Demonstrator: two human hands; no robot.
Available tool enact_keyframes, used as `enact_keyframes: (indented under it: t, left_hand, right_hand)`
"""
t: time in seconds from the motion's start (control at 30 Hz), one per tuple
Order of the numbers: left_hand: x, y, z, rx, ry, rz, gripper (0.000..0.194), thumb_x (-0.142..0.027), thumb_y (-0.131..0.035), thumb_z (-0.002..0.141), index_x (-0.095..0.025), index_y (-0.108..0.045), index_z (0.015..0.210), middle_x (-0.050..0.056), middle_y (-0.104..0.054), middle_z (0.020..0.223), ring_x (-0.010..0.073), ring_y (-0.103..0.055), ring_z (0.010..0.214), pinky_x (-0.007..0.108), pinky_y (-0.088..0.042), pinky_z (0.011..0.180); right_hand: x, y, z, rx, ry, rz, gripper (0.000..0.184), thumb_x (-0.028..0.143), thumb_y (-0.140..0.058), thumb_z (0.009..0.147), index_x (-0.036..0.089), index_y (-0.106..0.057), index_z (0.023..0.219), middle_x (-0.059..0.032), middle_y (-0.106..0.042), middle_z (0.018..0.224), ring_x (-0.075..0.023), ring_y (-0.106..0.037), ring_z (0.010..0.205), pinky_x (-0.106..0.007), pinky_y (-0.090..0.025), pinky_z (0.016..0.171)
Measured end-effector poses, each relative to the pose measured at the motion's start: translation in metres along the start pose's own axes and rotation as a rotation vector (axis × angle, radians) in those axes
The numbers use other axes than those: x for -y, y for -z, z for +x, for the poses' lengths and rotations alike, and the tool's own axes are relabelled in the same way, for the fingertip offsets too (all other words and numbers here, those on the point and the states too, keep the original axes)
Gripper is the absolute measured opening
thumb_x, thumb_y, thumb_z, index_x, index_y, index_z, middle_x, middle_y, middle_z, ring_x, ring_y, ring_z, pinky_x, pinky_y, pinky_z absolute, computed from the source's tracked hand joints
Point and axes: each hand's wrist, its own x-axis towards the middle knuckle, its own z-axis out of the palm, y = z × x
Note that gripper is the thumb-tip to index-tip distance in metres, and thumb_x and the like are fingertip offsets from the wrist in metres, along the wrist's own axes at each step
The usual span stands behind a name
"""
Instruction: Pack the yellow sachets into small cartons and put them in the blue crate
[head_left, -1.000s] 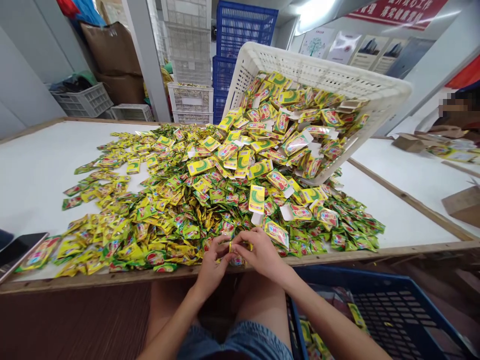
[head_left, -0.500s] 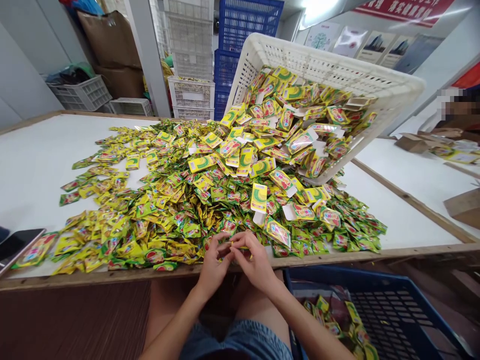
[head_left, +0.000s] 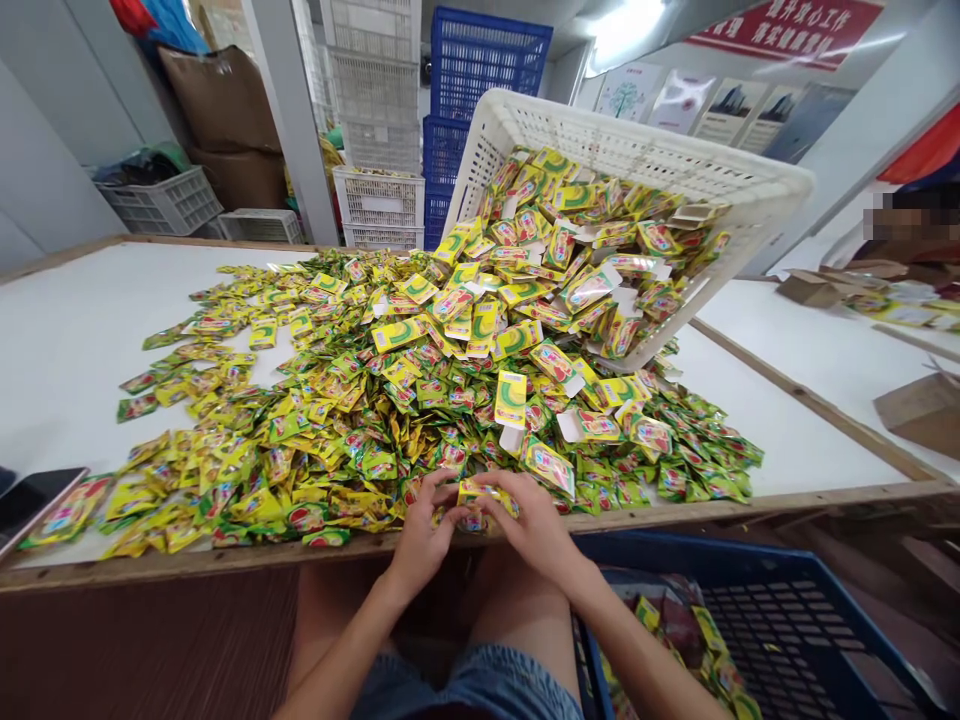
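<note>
Evidently, the pinch of the right hand is closed: thumb and fingers press on a small carton, a slim yellow box of smooth printed card, held level above the front edge of the table. The left hand curls round the carton's other end, thumb and forefinger slightly parted; whether those fingertips actually grip it, I cannot tell. Just below the carton, between the hands, shows a scrap of printed wrapping (too small to make out clearly).

Right in front of the fingers spreads a heap of sachets, crinkled, glossy pillow shapes in yellow and green with red patches. Loose cartons lie over the heap's right side, crisp-edged and flat, several with pale flaps sticking out. They spill from a white basket, a rigid plastic tub pierced with small holes and tipped toward the person.

The tabletop is smooth and white, bordered by a rough wooden strip. At its left end a flat, dark-screened phone lies beside a larger shiny packet. Below the table, to the right, a blue crate with latticed plastic walls holds more yellow packs.
</note>
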Motion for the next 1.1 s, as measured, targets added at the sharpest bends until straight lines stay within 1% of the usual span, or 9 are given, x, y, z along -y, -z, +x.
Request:
enact_keyframes:
  t: [0.1, 0.2, 0.33, 0.5, 0.57, 0.63, 0.73, 0.97, 1.1]
  left_hand:
    - [-0.013, -0.003, 0.004, 0.012, 0.009, -0.008, 0.036, -0.028, -0.056, 0.080, -0.021, -0.046, 0.114, 0.007, -0.060, 0.108, 0.0195, -0.060, 0.099, 0.032, -0.045, 0.086]
    - [-0.027, -0.004, 0.004, 0.096, 0.062, 0.041, 0.032, -0.032, -0.061, 0.076, -0.017, -0.056, 0.104, 0.005, -0.065, 0.098, 0.0202, -0.060, 0.091, 0.029, -0.046, 0.079]
    - [-0.036, -0.001, -0.004, 0.084, 0.098, 0.141, 0.023, -0.035, -0.061, 0.075, -0.015, -0.064, 0.087, 0.003, -0.067, 0.080, 0.0193, -0.059, 0.077, 0.027, -0.044, 0.070]
    - [-0.043, 0.008, -0.012, -0.044, 0.057, 0.091, 0.031, -0.032, -0.068, 0.069, -0.020, -0.058, 0.097, 0.002, -0.064, 0.092, 0.0202, -0.059, 0.088, 0.028, -0.044, 0.078]
    - [-0.046, 0.011, -0.014, -0.026, 0.103, 0.028, 0.035, -0.034, -0.066, 0.071, -0.019, -0.055, 0.100, 0.003, -0.063, 0.093, 0.0191, -0.059, 0.085, 0.027, -0.047, 0.074]
    - [-0.051, 0.013, -0.015, 0.036, 0.173, -0.004, 0.033, -0.036, -0.062, 0.075, -0.019, -0.053, 0.101, 0.003, -0.062, 0.088, 0.0159, -0.059, 0.073, 0.023, -0.048, 0.060]
    - [-0.058, 0.016, -0.018, 0.104, 0.222, 0.010, 0.033, -0.039, -0.060, 0.076, -0.019, -0.052, 0.101, 0.001, -0.060, 0.083, 0.0120, -0.055, 0.060, 0.017, -0.042, 0.043]
    - [-0.062, 0.022, -0.020, 0.153, 0.248, 0.006, 0.035, -0.038, -0.062, 0.074, -0.019, -0.052, 0.101, 0.000, -0.056, 0.076, 0.0097, -0.050, 0.054, 0.015, -0.041, 0.037]
    - [-0.056, 0.025, -0.021, 0.162, 0.266, -0.086, 0.034, -0.037, -0.062, 0.074, -0.019, -0.051, 0.101, 0.001, -0.056, 0.079, 0.0105, -0.052, 0.056, 0.016, -0.043, 0.036]
  right_hand:
    - [0.000, 0.010, 0.006, -0.045, -0.107, 0.113, 0.016, 0.030, -0.052, 0.084, 0.021, -0.061, 0.093, -0.0039, -0.066, 0.084, -0.0174, -0.061, 0.074, -0.030, -0.048, 0.067]
    - [0.001, 0.009, 0.008, -0.170, -0.209, 0.347, 0.018, 0.036, -0.053, 0.083, 0.019, -0.058, 0.088, -0.0046, -0.066, 0.079, -0.0164, -0.062, 0.069, -0.028, -0.050, 0.061]
    - [0.006, 0.001, -0.004, -0.208, -0.234, 0.398, 0.020, 0.036, -0.056, 0.081, 0.018, -0.059, 0.089, -0.0054, -0.065, 0.084, -0.0179, -0.061, 0.078, -0.030, -0.050, 0.071]
    - [0.017, -0.001, -0.025, -0.260, -0.167, 0.455, 0.019, 0.031, -0.056, 0.082, 0.021, -0.058, 0.098, -0.0064, -0.063, 0.097, -0.0188, -0.059, 0.092, -0.032, -0.047, 0.081]
    - [0.021, 0.002, -0.028, -0.239, -0.218, 0.497, 0.019, 0.031, -0.056, 0.082, 0.020, -0.057, 0.097, -0.0065, -0.064, 0.093, -0.0184, -0.060, 0.088, -0.031, -0.048, 0.079]
    - [0.025, 0.007, -0.029, -0.177, -0.284, 0.513, 0.019, 0.033, -0.056, 0.082, 0.018, -0.057, 0.094, -0.0068, -0.065, 0.089, -0.0184, -0.062, 0.083, -0.030, -0.049, 0.075]
    - [0.028, 0.014, -0.028, -0.087, -0.337, 0.538, 0.021, 0.034, -0.055, 0.082, 0.017, -0.059, 0.093, -0.0074, -0.066, 0.087, -0.0190, -0.062, 0.081, -0.030, -0.049, 0.072]
    - [0.031, 0.015, -0.029, -0.076, -0.327, 0.368, 0.019, 0.032, -0.051, 0.083, 0.017, -0.061, 0.080, -0.0026, -0.063, 0.072, -0.0139, -0.057, 0.065, -0.023, -0.043, 0.059]
    - [0.034, 0.016, -0.026, -0.060, -0.339, 0.460, 0.021, 0.034, -0.050, 0.084, 0.015, -0.061, 0.079, -0.0017, -0.061, 0.070, -0.0121, -0.054, 0.062, -0.021, -0.042, 0.056]
